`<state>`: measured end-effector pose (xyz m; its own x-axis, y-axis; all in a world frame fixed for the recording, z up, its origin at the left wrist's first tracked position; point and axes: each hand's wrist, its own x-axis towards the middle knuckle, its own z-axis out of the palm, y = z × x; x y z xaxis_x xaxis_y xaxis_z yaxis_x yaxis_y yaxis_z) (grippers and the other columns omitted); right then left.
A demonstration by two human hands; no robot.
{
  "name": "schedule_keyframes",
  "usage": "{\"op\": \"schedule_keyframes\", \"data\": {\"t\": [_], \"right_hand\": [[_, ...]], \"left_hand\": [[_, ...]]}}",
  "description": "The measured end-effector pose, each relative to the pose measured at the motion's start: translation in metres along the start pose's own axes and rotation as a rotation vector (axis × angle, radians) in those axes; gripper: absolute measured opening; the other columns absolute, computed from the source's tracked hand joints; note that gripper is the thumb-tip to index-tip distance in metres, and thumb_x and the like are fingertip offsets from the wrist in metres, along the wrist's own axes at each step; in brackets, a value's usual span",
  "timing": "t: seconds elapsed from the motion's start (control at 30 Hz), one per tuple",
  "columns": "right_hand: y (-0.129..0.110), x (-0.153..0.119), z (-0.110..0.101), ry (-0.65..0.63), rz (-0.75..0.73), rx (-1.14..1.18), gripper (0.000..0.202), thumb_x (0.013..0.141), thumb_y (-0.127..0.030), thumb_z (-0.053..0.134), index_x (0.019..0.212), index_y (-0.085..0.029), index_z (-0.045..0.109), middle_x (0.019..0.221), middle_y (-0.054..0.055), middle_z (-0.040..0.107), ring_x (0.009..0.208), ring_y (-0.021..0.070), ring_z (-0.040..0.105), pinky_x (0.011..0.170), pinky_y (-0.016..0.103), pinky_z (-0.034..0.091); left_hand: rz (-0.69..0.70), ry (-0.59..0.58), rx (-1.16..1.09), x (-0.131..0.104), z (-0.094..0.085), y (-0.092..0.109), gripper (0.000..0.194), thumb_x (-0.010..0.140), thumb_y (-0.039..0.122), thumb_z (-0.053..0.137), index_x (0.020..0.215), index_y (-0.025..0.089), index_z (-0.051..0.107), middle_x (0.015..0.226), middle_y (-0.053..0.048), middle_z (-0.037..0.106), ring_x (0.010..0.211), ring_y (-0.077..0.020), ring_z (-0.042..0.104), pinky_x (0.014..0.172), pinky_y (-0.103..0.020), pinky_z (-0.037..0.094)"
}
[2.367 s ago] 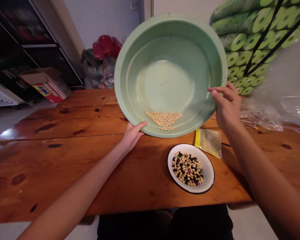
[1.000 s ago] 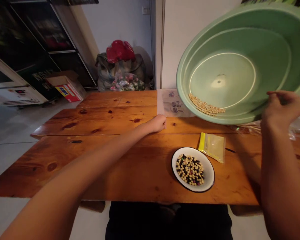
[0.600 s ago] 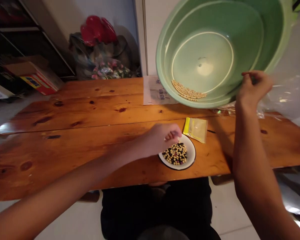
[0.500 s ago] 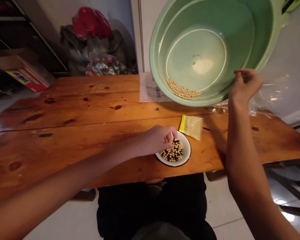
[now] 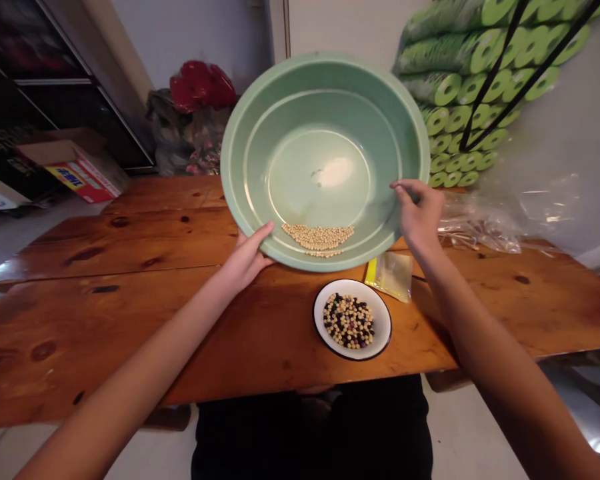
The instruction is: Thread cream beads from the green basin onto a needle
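A big green plastic basin [image 5: 320,160] is tilted toward me above the table. My left hand [image 5: 250,260] grips its lower left rim, thumb inside and fingers under it. My right hand [image 5: 419,208] is at the right rim, fingers curled over the edge. Pale yellow beans or beads [image 5: 320,238] have gathered along the basin's lower side. Below the basin, a white enamel bowl [image 5: 383,323] with a dark rim stands on the table. It holds a mix of pale and dark round pieces [image 5: 349,321]. Beside the bowl lies a small clear bag [image 5: 395,275] with a yellow strip.
The wooden table [image 5: 105,327] reaches across the view. Crumpled clear plastic [image 5: 490,223] lies at its right back. Green rolls [image 5: 460,100] are stacked behind. An open cardboard box [image 5: 83,170] and a red bag [image 5: 200,87] stand at the left back.
My left hand has left the bowl and taken hold of the basin's rim. The basin has come lower and left in view, and the view itself has shifted. The pale pieces now lie along the near side.
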<state>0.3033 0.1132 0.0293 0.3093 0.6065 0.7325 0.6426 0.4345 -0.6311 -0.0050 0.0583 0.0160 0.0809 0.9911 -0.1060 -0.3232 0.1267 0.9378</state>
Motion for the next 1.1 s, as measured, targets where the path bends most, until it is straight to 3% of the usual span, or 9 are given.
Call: {"op": "schedule_keyframes", "data": {"t": [0.17,0.33,0.43,0.5,0.57,0.67,0.77,0.93,1.1], "right_hand": [[-0.002,-0.012,0.012,-0.072,-0.009,0.007,0.014,0.081,-0.017,0.056,0.084,-0.020,0.070,0.087,0.004,0.072,0.085,0.0182,0.065,0.080,0.033,0.048],[-0.001,-0.013,0.009,-0.114,-0.026,-0.056,0.015,0.084,-0.021,0.054,0.087,-0.022,0.068,0.089,0.005,0.068,0.087,0.0205,0.062,0.081,0.038,0.047],[-0.015,-0.011,-0.004,-0.071,-0.125,-0.161,0.014,0.083,-0.020,0.056,0.090,-0.022,0.068,0.114,0.012,0.058,0.116,0.0284,0.049,0.096,0.045,0.039],[-0.029,-0.011,-0.013,0.010,-0.309,-0.299,0.016,0.086,-0.017,0.053,0.093,-0.021,0.067,0.132,0.015,0.044,0.130,0.0327,0.036,0.101,0.049,0.033],[-0.044,-0.015,-0.019,0.017,-0.395,-0.313,0.019,0.089,-0.018,0.048,0.098,-0.021,0.065,0.118,0.016,0.052,0.115,0.0301,0.049,0.093,0.047,0.039],[-0.057,-0.028,-0.016,-0.203,-0.508,-0.395,0.025,0.092,-0.019,0.042,0.108,-0.024,0.061,0.087,0.009,0.061,0.089,0.0273,0.058,0.080,0.044,0.042],[-0.056,-0.041,-0.006,-0.352,-0.579,-0.371,0.024,0.091,-0.019,0.045,0.108,-0.025,0.062,0.075,0.006,0.060,0.077,0.0242,0.057,0.073,0.040,0.042],[-0.052,-0.049,0.006,-0.426,-0.467,-0.194,0.017,0.090,-0.023,0.053,0.103,-0.026,0.063,0.088,0.005,0.069,0.080,0.0219,0.063,0.074,0.036,0.046],[-0.060,-0.053,0.011,-0.575,-0.268,0.012,0.009,0.085,-0.019,0.056,0.082,-0.021,0.065,0.078,0.003,0.068,0.071,0.0180,0.062,0.069,0.032,0.046]], "left_hand": [[-0.101,0.010,-0.033,-0.003,-0.009,-0.016,0.052,0.072,0.024,0.072,0.119,0.022,0.050,0.118,-0.013,0.064,0.101,-0.0262,0.064,0.080,-0.051,0.057],[-0.036,0.093,-0.048,-0.001,-0.008,-0.022,0.058,0.069,0.011,0.068,0.123,0.021,0.048,0.106,-0.008,0.068,0.092,-0.0225,0.066,0.081,-0.045,0.058],[-0.008,0.118,-0.054,-0.003,-0.007,-0.025,0.060,0.068,0.010,0.068,0.124,0.022,0.049,0.101,-0.004,0.070,0.090,-0.0195,0.066,0.081,-0.039,0.058],[-0.003,0.124,-0.059,-0.006,-0.006,-0.028,0.060,0.067,0.012,0.069,0.122,0.022,0.050,0.097,-0.002,0.070,0.088,-0.0180,0.066,0.079,-0.035,0.058],[-0.015,0.132,-0.063,-0.010,-0.005,-0.031,0.057,0.066,0.014,0.072,0.119,0.021,0.053,0.092,-0.001,0.071,0.084,-0.0168,0.066,0.076,-0.032,0.057],[-0.050,0.141,-0.065,-0.013,-0.004,-0.034,0.052,0.065,0.017,0.074,0.114,0.018,0.057,0.089,-0.002,0.071,0.080,-0.0162,0.066,0.074,-0.031,0.057],[-0.067,0.149,-0.054,-0.013,-0.005,-0.036,0.047,0.067,0.019,0.074,0.112,0.018,0.058,0.094,-0.003,0.071,0.081,-0.0148,0.066,0.074,-0.030,0.056],[-0.071,0.103,-0.029,-0.014,-0.008,-0.034,0.044,0.069,0.023,0.074,0.110,0.018,0.060,0.100,-0.006,0.070,0.084,-0.0152,0.065,0.075,-0.031,0.055],[-0.063,0.064,-0.014,-0.016,-0.010,-0.033,0.045,0.070,0.025,0.074,0.112,0.019,0.060,0.103,-0.006,0.070,0.087,-0.0160,0.065,0.075,-0.029,0.054]]}}
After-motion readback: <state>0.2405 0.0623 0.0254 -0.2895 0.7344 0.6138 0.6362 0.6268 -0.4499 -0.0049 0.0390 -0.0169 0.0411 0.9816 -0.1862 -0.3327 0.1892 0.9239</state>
